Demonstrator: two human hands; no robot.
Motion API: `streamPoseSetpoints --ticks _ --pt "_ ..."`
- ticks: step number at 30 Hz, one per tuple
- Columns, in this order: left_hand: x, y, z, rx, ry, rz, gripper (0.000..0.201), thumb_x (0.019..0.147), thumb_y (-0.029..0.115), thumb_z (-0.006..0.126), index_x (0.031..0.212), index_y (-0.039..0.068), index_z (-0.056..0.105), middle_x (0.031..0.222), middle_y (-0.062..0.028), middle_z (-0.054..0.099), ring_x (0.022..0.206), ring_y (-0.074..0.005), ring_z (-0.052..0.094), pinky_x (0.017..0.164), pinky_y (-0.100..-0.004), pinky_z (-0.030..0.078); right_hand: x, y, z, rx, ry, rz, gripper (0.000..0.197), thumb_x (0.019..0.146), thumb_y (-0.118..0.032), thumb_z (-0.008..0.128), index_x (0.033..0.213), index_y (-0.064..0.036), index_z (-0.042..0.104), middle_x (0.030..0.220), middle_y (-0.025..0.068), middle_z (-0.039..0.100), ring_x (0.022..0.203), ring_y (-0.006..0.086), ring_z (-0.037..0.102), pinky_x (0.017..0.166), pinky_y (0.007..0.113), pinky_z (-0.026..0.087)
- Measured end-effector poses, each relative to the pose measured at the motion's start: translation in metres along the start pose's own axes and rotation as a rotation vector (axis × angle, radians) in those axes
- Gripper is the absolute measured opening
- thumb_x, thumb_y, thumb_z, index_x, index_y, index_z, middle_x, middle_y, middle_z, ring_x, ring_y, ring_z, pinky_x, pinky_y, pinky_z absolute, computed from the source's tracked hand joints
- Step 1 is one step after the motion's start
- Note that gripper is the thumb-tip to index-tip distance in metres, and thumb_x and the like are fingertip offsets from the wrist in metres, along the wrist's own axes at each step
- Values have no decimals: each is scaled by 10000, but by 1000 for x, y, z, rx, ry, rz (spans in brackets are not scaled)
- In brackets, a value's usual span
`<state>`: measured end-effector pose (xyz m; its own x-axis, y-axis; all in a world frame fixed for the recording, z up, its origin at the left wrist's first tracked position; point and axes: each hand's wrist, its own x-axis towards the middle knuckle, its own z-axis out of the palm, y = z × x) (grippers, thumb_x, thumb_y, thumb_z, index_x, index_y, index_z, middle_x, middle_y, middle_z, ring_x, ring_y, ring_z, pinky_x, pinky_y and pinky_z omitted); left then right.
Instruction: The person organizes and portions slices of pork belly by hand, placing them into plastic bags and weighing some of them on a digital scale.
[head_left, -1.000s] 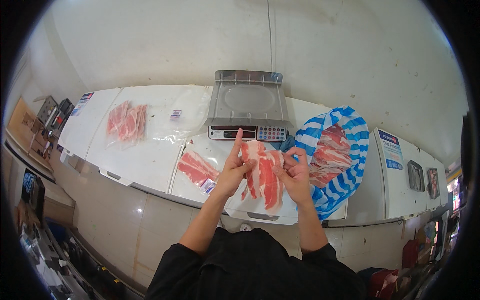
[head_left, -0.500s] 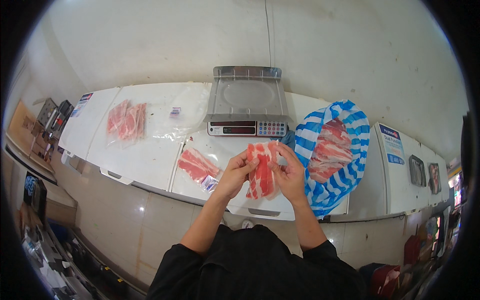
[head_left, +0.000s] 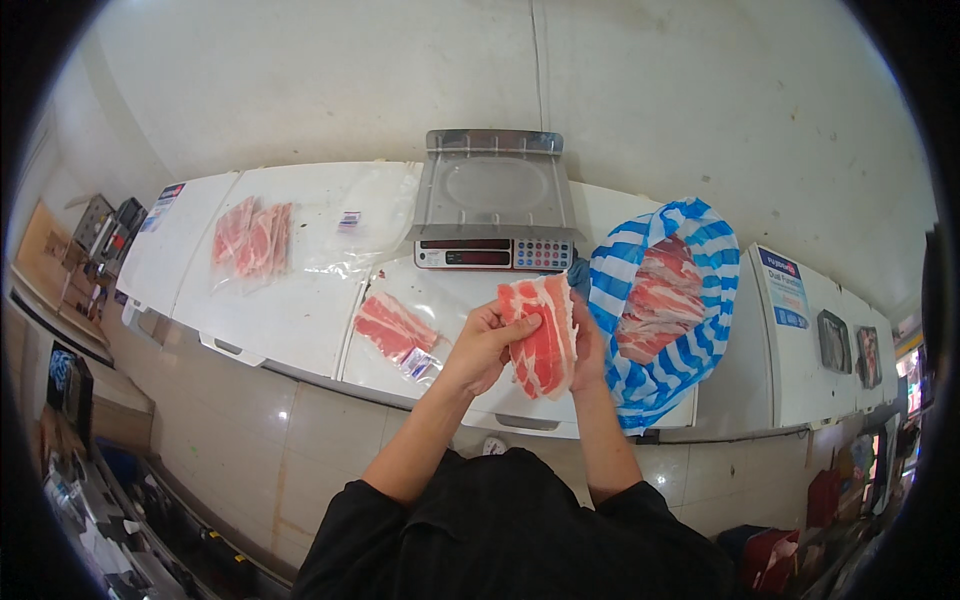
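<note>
Between my two hands, above the front of the white freezer lid, is a stack of pink, fat-streaked raw meat slices point(head_left: 535, 340). My left hand point(head_left: 482, 350) grips its left side, with the thumb pressed across the front. My right hand point(head_left: 590, 350) is closed along the right edge, and its fingers are partly hidden behind the slices. To the left a clear pack of sliced meat point(head_left: 393, 325) with a small label lies on the lid. On the right, a blue-and-white striped plastic bag point(head_left: 628, 385) stands open around a pile of sliced meat point(head_left: 660, 300).
A digital scale point(head_left: 495, 200) with a metal tray stands behind my hands, near the wall. Clear plastic bags point(head_left: 375, 215) lie left of it, and several packed meat slices point(head_left: 252, 240) sit farther left. Another white freezer point(head_left: 800, 360) at the right holds two dark trays.
The meat slices have turned and tilted to the right in my hands. My right hand has shifted from the front of the slices to their right edge, partly behind them.
</note>
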<state>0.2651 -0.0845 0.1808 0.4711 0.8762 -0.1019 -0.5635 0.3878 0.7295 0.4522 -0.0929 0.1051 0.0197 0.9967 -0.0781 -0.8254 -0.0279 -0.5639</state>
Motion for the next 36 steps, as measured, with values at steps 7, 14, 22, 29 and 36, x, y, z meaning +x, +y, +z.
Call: streamPoseSetpoints --ticks 7,14,22,29,36 --pt "-10 13 4 -59 -103 -98 248 1003 54 713 1241 2 667 1131 -102 762 987 -180 763 844 -320 636 -10 32 -2 385 -820 587 506 1100 -384 527 1486 -57 539 1381 150 663 1183 282 687 1007 434 582" --pt "-11 -1 -13 46 60 55 202 1004 48 715 1198 -4 695 1091 -94 764 948 -147 746 814 -304 615 -30 52 -58 198 -259 465 589 1095 -464 520 1470 -12 545 1399 180 655 1222 298 687 1070 444 553" --pt "-7 -11 -33 66 206 179 173 1013 73 713 1179 26 700 1058 -54 757 895 -124 730 769 -288 595 -42 22 -24 -285 -280 216 473 959 -74 767 1394 22 611 1316 124 703 1168 213 701 1075 368 531" --pt "-9 -18 -43 68 286 162 170 1019 112 718 1172 43 694 1055 -39 745 884 -119 721 739 -282 587 -49 37 -8 -472 -32 46 496 845 31 850 1304 38 664 1201 98 734 1075 156 705 964 314 574" --pt "-9 -25 -62 77 408 143 211 1040 215 704 1173 51 706 1035 -58 761 871 -138 750 712 -308 609 -58 43 -13 -565 35 2 472 820 54 861 1253 53 675 1087 103 760 925 143 734 851 277 608"
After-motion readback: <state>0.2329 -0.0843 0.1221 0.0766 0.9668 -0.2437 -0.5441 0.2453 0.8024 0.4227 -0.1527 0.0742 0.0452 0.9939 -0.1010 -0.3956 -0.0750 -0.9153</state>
